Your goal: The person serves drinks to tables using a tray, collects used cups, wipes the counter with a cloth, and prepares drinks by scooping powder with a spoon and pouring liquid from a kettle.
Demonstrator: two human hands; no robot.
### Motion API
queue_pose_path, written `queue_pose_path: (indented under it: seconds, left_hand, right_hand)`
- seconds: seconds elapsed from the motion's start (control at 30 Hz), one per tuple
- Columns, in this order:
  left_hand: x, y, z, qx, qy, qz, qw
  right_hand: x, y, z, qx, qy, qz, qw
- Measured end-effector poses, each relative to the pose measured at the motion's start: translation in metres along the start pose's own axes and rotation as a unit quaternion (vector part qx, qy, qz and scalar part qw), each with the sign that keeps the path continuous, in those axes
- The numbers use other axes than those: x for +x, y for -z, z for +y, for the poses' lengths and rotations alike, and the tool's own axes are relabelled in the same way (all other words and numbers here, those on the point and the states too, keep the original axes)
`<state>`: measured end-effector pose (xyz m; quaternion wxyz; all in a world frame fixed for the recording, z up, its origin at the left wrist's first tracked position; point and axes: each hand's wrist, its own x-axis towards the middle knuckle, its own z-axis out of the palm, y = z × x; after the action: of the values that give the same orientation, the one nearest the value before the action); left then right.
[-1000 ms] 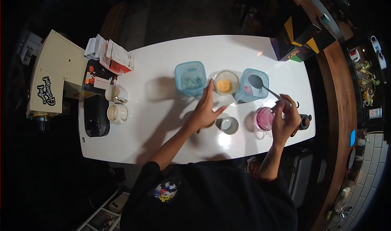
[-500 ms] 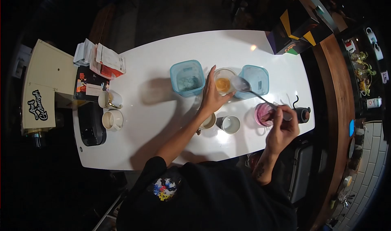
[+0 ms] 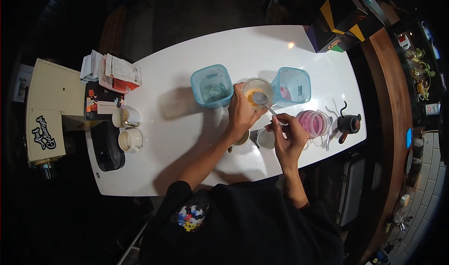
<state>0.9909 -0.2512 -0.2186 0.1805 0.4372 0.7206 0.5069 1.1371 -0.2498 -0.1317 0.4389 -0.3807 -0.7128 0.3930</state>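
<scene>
My left hand (image 3: 242, 111) is wrapped around the near left side of a clear glass (image 3: 257, 81) that has something orange at its bottom. In my right hand (image 3: 291, 138) is a long-handled metal spoon (image 3: 271, 110), pinched by the handle. Its bowl lies within the glass's mouth, over the orange content; whether it touches the content I cannot tell. Close by on the left stands a blue translucent tub (image 3: 200, 94) with greyish-green matter inside. On the glass's right side is a second blue tub (image 3: 300, 80) with a little pink in it.
A glass jug with pink contents (image 3: 312, 124) stands right of my right hand, beside another spoon (image 3: 329, 136) and a black kettle (image 3: 348, 123). Two cups, one a pale cup (image 3: 265, 139), sit below my hands. Mugs (image 3: 130, 139), bags (image 3: 122, 71) and a dark scale-like device (image 3: 106, 143) occupy the left.
My right hand has moved left, away from the pink jug, bringing the spoon's bowl lower over the glass's mouth. My left hand keeps its hold on the glass. The view has shifted slightly.
</scene>
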Motion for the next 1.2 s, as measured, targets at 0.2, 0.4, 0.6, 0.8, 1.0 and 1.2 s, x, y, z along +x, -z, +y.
queue_pose_path:
  seconds: [0.2,0.4,0.6,0.8,1.0,1.2]
  left_hand:
    - [-0.004,0.007,0.015,-0.033,-0.009,0.002,0.999]
    - [-0.004,0.008,0.013,-0.051,0.012,-0.008,0.999]
    - [-0.005,0.004,0.009,-0.076,0.005,-0.006,0.997]
    - [-0.003,0.004,0.016,-0.047,0.005,0.007,0.999]
    - [-0.002,0.003,0.019,0.01,0.027,0.008,1.0]
    - [-0.002,0.005,0.025,0.033,0.021,0.01,0.999]
  right_hand:
    - [0.006,-0.013,0.001,-0.016,0.011,-0.003,1.0]
    - [0.006,-0.019,0.007,-0.053,0.026,-0.014,0.998]
    - [0.008,-0.023,0.014,-0.018,0.024,-0.004,1.0]
    - [0.01,-0.019,0.014,0.003,-0.003,0.014,1.0]
    - [0.005,-0.016,0.023,0.044,-0.028,0.039,0.998]
    - [0.001,-0.009,0.026,0.074,-0.038,0.042,0.996]
